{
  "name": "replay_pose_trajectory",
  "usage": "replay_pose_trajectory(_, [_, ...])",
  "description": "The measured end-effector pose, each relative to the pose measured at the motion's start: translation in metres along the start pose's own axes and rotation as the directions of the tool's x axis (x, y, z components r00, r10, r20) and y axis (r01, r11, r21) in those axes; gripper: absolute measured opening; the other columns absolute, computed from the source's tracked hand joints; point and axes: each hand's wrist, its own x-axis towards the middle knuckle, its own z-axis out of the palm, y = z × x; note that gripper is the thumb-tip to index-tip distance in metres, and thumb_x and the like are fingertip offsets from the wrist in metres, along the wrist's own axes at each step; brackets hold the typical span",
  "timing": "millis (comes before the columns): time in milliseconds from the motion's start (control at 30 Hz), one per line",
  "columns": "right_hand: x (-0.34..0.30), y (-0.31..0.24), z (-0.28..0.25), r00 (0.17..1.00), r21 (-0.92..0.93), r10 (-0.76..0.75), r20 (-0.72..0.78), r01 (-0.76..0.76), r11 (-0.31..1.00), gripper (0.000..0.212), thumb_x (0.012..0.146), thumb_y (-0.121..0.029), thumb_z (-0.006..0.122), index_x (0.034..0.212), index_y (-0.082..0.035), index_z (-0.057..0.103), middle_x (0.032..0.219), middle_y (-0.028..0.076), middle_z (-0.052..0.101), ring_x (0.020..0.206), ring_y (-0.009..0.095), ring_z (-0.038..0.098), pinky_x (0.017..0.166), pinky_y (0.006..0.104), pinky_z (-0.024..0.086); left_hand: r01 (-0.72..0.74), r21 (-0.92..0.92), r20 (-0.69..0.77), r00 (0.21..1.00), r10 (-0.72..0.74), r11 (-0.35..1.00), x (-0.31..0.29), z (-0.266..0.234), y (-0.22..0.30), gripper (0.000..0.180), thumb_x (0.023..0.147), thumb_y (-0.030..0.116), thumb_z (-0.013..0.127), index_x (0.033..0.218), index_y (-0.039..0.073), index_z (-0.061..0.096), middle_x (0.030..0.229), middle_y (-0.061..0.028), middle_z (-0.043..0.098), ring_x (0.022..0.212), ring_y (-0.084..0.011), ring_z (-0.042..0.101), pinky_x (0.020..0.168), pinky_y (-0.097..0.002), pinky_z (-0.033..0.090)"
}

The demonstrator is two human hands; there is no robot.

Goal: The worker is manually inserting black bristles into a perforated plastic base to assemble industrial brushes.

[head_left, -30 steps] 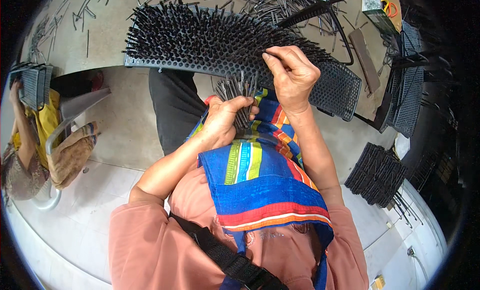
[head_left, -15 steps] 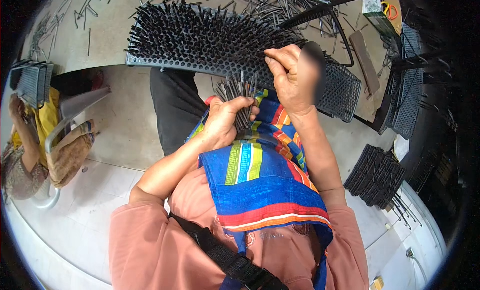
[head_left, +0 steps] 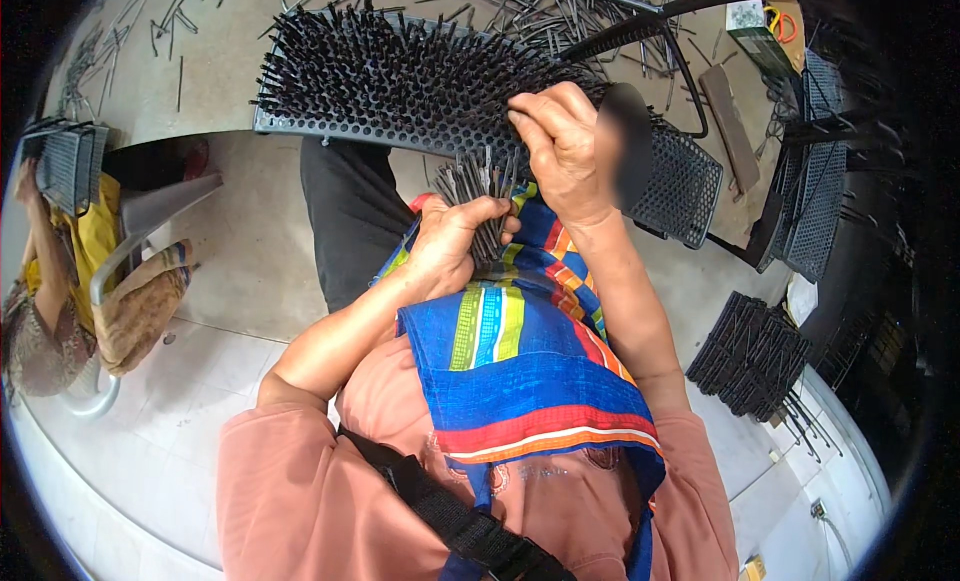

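Dark rods are clasped as a bundle in the left hand. Over the perforated rack ahead of it, the right hand presses thumb and forefinger together; whether they pinch a rod cannot be told.
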Motion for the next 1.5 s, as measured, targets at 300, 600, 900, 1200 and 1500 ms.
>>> replay_pose_trajectory(300, [-0.004,-0.002,-0.001,0.985,0.018,0.162,-0.059,-0.162,0.987,0.010,0.074,0.003,0.073,0.083,0.000,0.070,0.070,0.007,0.061,0.057,0.016,0.058,0.051,0.0277,0.045,-0.008,-0.004,-0.014,1.000,0.008,1.000,0.001,-0.003,0.000,0.009,0.081,0.002,0.067,0.084,-0.007,0.066,0.078,-0.0131,0.068,0.066,-0.0193,0.066,0.060,-0.0283,0.055])
replay_pose_trajectory(600, [-0.021,-0.004,-0.009,0.996,-0.101,0.038,-0.076,-0.045,0.994,0.014,0.076,-0.003,0.075,0.089,-0.001,0.071,0.073,0.007,0.063,0.054,0.015,0.057,0.049,0.0296,0.046,-0.003,-0.039,0.001,1.000,0.003,0.999,-0.001,-0.002,0.000,0.009,0.081,0.000,0.067,0.087,-0.006,0.066,0.081,-0.0130,0.068,0.066,-0.0198,0.066,0.059,-0.0285,0.055])
replay_pose_trajectory(900, [-0.050,0.004,-0.027,0.574,0.557,0.511,0.640,-0.804,0.205,0.007,0.082,-0.001,0.071,0.088,0.002,0.069,0.069,0.000,0.062,0.051,0.001,0.047,0.044,0.0187,0.032,0.000,0.024,0.165,0.986,-0.004,1.000,-0.006,0.006,-0.002,0.014,0.083,-0.001,0.065,0.097,-0.004,0.064,0.083,-0.0128,0.068,0.068,-0.0207,0.067,0.059,-0.0313,0.056])
replay_pose_trajectory(1200, [-0.036,0.000,-0.027,0.759,0.752,0.648,0.052,-0.457,0.476,0.009,0.083,0.003,0.071,0.091,0.003,0.069,0.075,0.002,0.063,0.055,0.004,0.049,0.049,0.0179,0.037,-0.020,0.051,-0.023,1.000,0.021,0.998,-0.002,0.005,-0.002,0.015,0.085,0.001,0.063,0.099,-0.003,0.062,0.081,-0.0115,0.066,0.066,-0.0208,0.066,0.060,-0.0318,0.057])
replay_pose_trajectory(1500, [-0.036,0.017,-0.017,0.880,0.489,0.437,-0.185,-0.303,0.818,0.010,0.079,0.005,0.074,0.087,0.001,0.070,0.084,0.003,0.064,0.063,0.005,0.052,0.053,0.0186,0.040,-0.044,0.120,-0.029,0.998,0.048,0.992,-0.003,0.010,0.001,0.008,0.085,0.000,0.062,0.092,-0.004,0.063,0.085,-0.0145,0.070,0.069,-0.0190,0.067,0.059,-0.0299,0.056])
